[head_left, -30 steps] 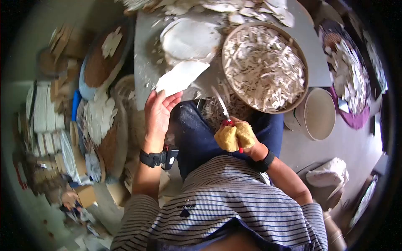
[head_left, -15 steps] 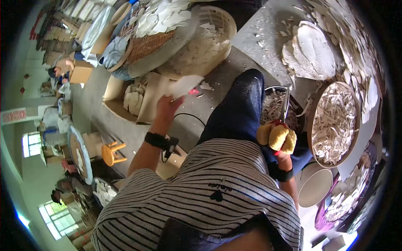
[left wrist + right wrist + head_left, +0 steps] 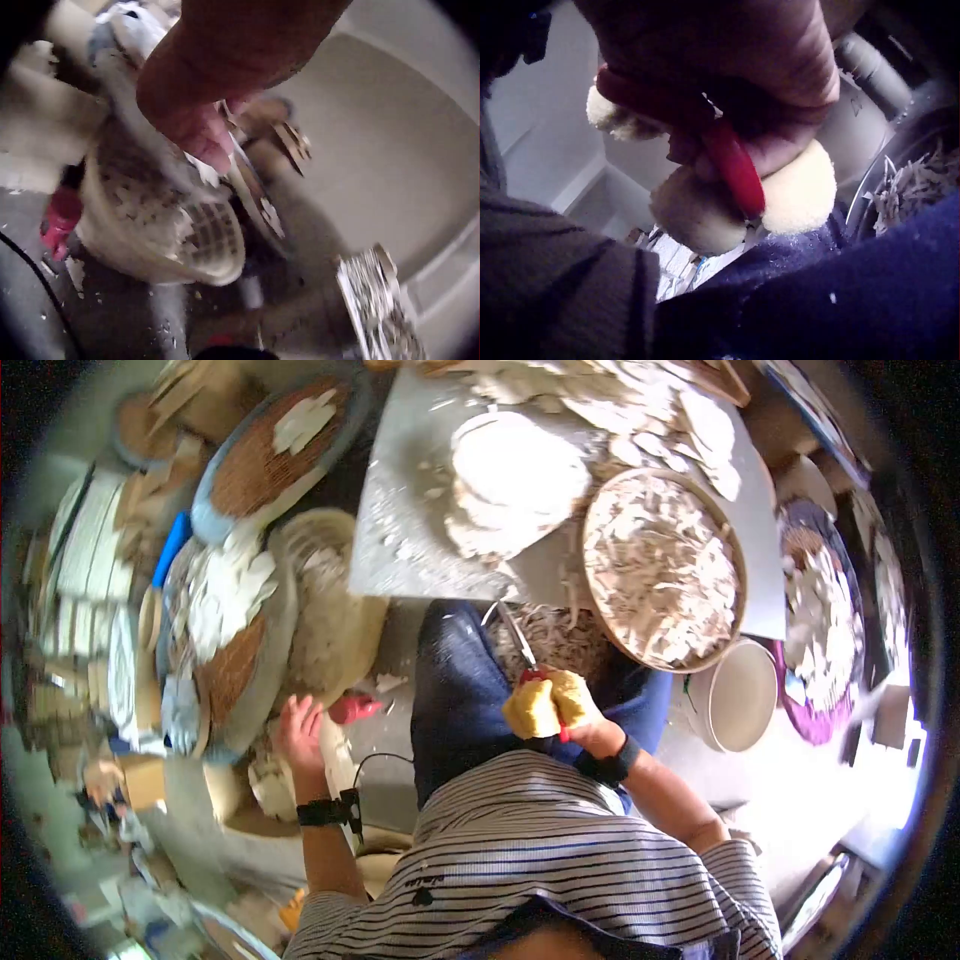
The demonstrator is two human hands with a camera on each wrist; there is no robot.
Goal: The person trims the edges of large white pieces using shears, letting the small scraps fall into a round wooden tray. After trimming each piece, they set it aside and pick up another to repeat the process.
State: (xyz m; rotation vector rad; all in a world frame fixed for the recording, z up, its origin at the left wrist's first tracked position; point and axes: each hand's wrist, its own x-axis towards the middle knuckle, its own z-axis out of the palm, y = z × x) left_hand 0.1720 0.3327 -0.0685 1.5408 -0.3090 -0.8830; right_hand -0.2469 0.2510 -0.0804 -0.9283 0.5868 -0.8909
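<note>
In the head view my left hand (image 3: 300,735) is held out at the left over a cardboard box (image 3: 228,800) of pale pieces, fingers loosely spread, no piece visible in it. The left wrist view shows that hand (image 3: 202,124) with fingers pointing down; whether the white bit by its fingertips touches them, I cannot tell. Over the lap my right hand (image 3: 592,732) grips red-handled scissors (image 3: 518,635), blades pointing away from me. Yellow spongy pads (image 3: 532,708) surround its fingers. From the right wrist, the hand (image 3: 780,82) curls round the red handle (image 3: 735,169).
A grey table (image 3: 400,490) bears stacked white discs (image 3: 520,470) and a round tray (image 3: 742,585) of shavings. More shavings fill a container between the legs. A basket (image 3: 335,630), a red object (image 3: 355,708) and a black cable lie left; a white bucket (image 3: 740,695) stands right.
My left hand has gone from the table's edge, where it held a white piece, to the left over the box, and has let the piece go. My right hand keeps its grip on the scissors.
</note>
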